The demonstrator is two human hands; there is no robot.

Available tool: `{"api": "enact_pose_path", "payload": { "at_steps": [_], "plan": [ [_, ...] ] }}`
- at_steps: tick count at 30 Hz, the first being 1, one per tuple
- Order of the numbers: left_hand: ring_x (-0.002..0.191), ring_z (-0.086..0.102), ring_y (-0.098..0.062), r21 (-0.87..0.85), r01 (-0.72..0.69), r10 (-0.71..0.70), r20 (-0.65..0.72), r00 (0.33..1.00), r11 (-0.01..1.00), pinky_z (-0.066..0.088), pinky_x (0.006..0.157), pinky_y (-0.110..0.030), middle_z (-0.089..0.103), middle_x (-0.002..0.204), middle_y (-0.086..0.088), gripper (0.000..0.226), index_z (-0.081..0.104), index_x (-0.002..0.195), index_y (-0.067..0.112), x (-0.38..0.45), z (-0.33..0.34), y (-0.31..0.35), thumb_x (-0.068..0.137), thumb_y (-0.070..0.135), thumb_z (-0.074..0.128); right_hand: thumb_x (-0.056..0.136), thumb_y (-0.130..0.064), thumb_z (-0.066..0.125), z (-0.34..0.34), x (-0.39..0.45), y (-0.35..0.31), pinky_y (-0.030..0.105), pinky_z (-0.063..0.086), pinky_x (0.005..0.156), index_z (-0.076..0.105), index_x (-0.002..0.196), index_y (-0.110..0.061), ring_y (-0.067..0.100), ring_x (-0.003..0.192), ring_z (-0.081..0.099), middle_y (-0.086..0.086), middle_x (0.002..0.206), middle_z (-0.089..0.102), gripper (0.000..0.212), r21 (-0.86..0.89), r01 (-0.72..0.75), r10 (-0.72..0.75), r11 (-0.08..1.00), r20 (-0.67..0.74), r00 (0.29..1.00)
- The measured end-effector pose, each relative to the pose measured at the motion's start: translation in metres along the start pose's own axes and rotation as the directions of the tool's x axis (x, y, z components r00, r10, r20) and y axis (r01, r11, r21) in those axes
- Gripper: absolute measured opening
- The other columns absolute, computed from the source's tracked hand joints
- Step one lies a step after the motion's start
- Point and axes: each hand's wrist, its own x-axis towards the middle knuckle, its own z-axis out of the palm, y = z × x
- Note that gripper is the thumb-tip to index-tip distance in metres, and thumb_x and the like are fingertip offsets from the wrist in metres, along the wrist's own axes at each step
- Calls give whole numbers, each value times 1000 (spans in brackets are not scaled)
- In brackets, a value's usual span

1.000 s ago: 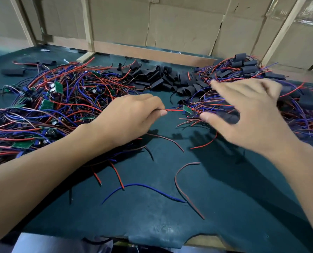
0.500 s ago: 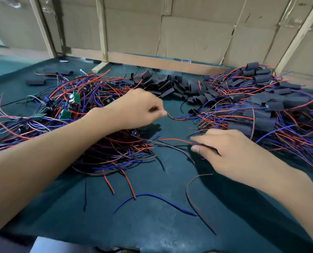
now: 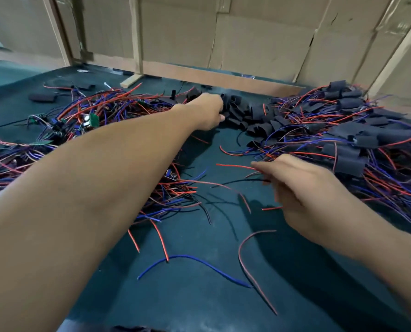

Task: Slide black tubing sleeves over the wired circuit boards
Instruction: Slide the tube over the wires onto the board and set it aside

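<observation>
Dark green table (image 3: 199,303) had bare wired boards (image 3: 89,121) piled left, loose black sleeves (image 3: 252,113) far middle, sleeved ones (image 3: 358,140) right.

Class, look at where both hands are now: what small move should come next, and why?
Probably the left hand should pinch one loose black tubing sleeve from the pile it has reached and bring it to the right hand, which seems to hold red and black wires near the table's middle, ready for sleeving.
</observation>
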Motion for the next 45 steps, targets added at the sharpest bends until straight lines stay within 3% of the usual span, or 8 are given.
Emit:
{"api": "enact_pose_path", "payload": {
  "at_steps": [5, 14, 18, 21, 25, 32, 36, 45],
  "plan": [
    [102, 58, -36, -69, 52, -52, -4, 999, 996, 47, 97, -54, 58, 93, -3, 25, 59, 89, 15, 15, 9, 2, 97, 38, 61, 105, -22, 48, 13, 3, -7, 31, 41, 76, 69, 125, -3, 28, 82, 58, 8, 88, 60, 34, 112, 31, -23, 993, -67, 997],
    [128, 49, -32, -24, 51, -50, 17, 999, 998, 41, 107, -54, 53, 135, -10, 43, 63, 126, 20, 24, 11, 13, 89, 38, 74, 95, 2, 62, 23, 4, 6, 29, 43, 73, 74, 103, -2, 28, 81, 61, 7, 86, 65, 15, 112, 18, -6, 994, -107, 994],
    [124, 52, -39, 101, 129, -137, 74, 988, 986, 43, 99, -54, 53, 136, -13, 53, 55, 116, 6, 25, 3, 19, 89, 48, 71, 98, -12, 65, 22, 2, 5, 12, 35, 69, 76, 98, -9, 13, 72, 51, 1, 79, 60, 11, 202, -18, 50, 979, -150, 987],
    [127, 49, -38, 49, 148, -151, 83, 985, 988, 41, 105, -58, 55, 135, -9, 63, 58, 126, 12, 26, -4, 21, 80, 50, 79, 99, -22, 65, 22, 2, 6, 21, 36, 66, 76, 93, -9, 15, 68, 49, 3, 76, 58, 18, 217, -13, 54, 976, -181, 982],
    [127, 39, -35, -29, 9, -9, -25, 1000, 1000, 36, 108, -50, 49, 114, -6, 44, 65, 109, 27, 6, -10, 22, 78, 56, 78, 96, -31, 68, 19, 2, 9, 26, 39, 63, 79, 87, -13, 18, 65, 53, 4, 71, 59, 23, 227, -51, 111, 973, -262, 959],
    [72, 59, 12, -339, -289, 167, -346, 923, 895, 35, 64, -1, 64, 72, 19, 15, 68, 82, 35, -118, -9, 28, 79, 34, 83, 101, -33, 63, 7, 1, 8, 16, 26, 49, 76, 80, -17, 5, 46, 35, 0, 50, 51, 30, 465, -83, 303, 881, -422, 855],
    [78, 57, 13, -377, -410, 217, -459, 862, 831, 35, 71, 1, 64, 85, 18, 22, 74, 96, 21, -166, -8, 39, 79, 34, 82, 100, -29, 65, 7, 3, 1, 9, 26, 51, 76, 79, -11, 1, 46, 39, -10, 52, 52, 30, 482, -5, 282, 876, -503, 817],
    [73, 49, 20, -391, -474, 237, -517, 822, 789, 32, 71, 0, 68, 100, 2, 31, 74, 108, 12, -178, 12, 54, 82, 28, 81, 96, -22, 70, 9, -1, 2, 26, 33, 52, 71, 69, -7, 15, 51, 43, 3, 55, 55, 31, 423, 30, 208, 906, -505, 838]
  ]
}}
